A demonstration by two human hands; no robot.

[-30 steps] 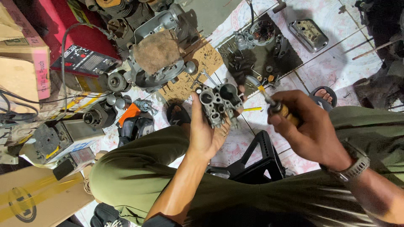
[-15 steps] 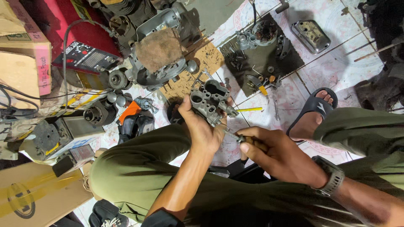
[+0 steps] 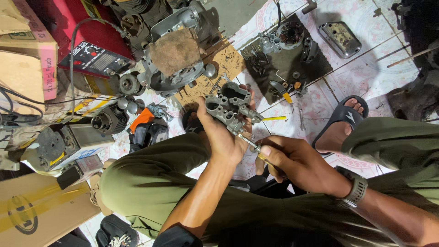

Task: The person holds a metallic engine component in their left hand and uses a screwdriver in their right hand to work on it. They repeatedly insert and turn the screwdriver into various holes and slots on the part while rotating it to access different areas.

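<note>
At the carburetor [image 3: 231, 109], the screwdriver [image 3: 249, 142] has stayed since a moment ago

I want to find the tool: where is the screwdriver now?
In the head view, centre: the right hand holds the screwdriver, its tip on the metal carburetor body gripped by the left hand.

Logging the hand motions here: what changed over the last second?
The right hand dropped from up beside the metal part and brought its screwdriver tip against the part's underside. The left hand kept gripping the metal part; the floor clutter stayed put.
</note>
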